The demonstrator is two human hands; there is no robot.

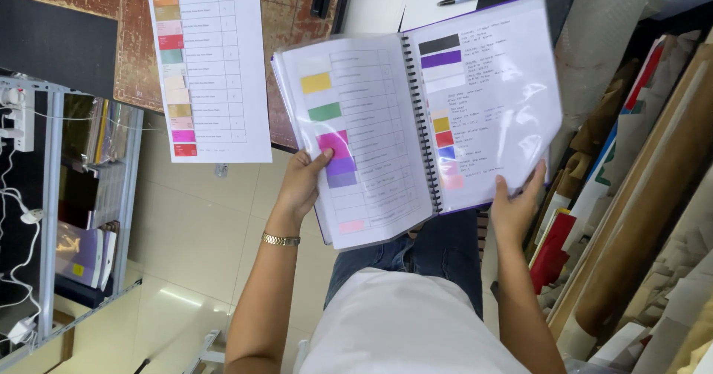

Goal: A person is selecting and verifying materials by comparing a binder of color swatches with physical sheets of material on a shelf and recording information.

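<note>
Gripping an open swatch binder [416, 129], both hands [301, 184] raised.

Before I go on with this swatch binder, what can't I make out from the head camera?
- Binder text: too small and blurred.
- Right page: glare off the plastic sleeve.
- Left hand fingers: behind the binder.
- Right hand fingers: likewise hidden.
- Loose colour chart: print too small.
</note>
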